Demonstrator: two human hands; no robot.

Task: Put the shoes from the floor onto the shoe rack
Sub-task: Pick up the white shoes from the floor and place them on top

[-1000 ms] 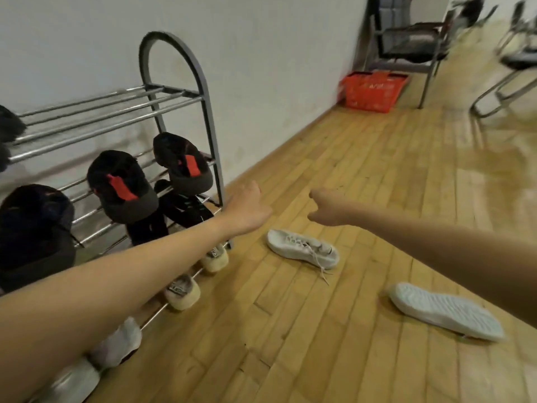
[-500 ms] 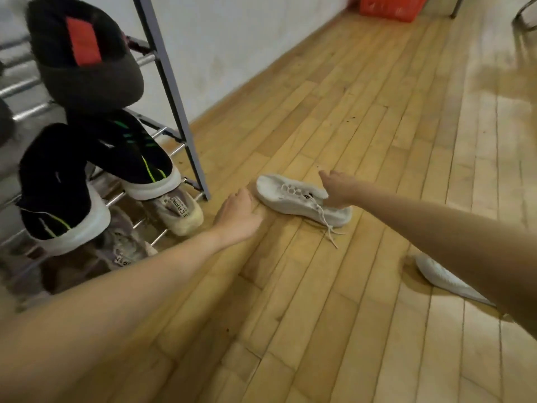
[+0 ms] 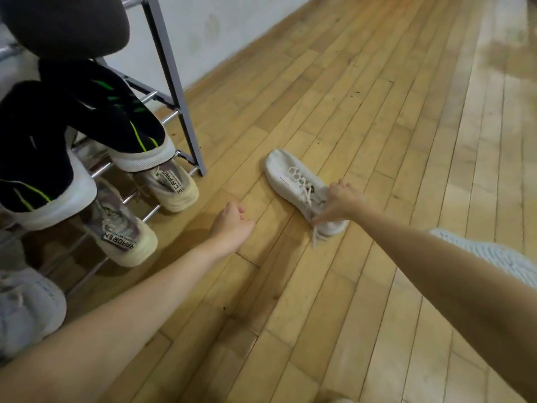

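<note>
Both arms bare, stretched forward and down. Right hand [image 3: 341,200] reaches furthest, wrist bent, fingers curled in a closed grip on the heel end of the white shoe [image 3: 293,180], thumb pointing down-left. Left hand [image 3: 231,225] lower and to the left of that grip, well apart from it, loosely curled, empty, palm turned inward.

Pale wood-strip floor [image 3: 377,117] meets a scuffed white wall [image 3: 220,27] at left.
</note>
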